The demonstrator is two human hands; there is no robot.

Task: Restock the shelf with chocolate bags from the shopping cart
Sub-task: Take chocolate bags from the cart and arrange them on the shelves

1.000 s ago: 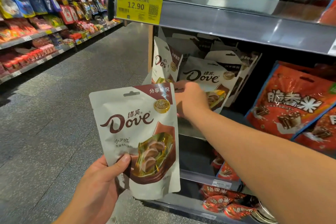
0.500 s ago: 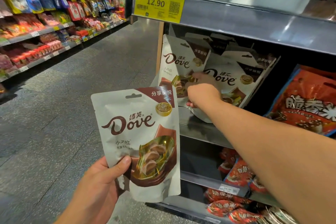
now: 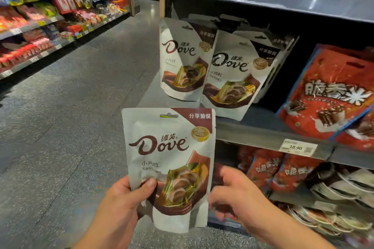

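My left hand point(image 3: 123, 204) grips a white and brown Dove chocolate bag point(image 3: 170, 159) by its lower left corner and holds it upright in front of the shelf. My right hand point(image 3: 232, 194) is blurred, fingers apart, right beside the bag's right edge; I cannot tell whether it touches it. On the grey shelf board point(image 3: 263, 131) above stand two rows of the same Dove bags, a left front bag point(image 3: 182, 60) and a right front bag point(image 3: 232, 75), with more behind them. The shopping cart is out of view.
Red rice-crisp chocolate bags point(image 3: 332, 95) stand to the right on the same shelf, with more red bags point(image 3: 269, 170) on the level below. A white price tag point(image 3: 297, 147) hangs on the shelf edge. A grey aisle floor point(image 3: 70, 117) stretches left to snack shelves point(image 3: 40, 26).
My right hand left the Dove bags on the shelf and came back down beside the bag in my left hand. The shelf bags now stand upright. The view tilted down and right.
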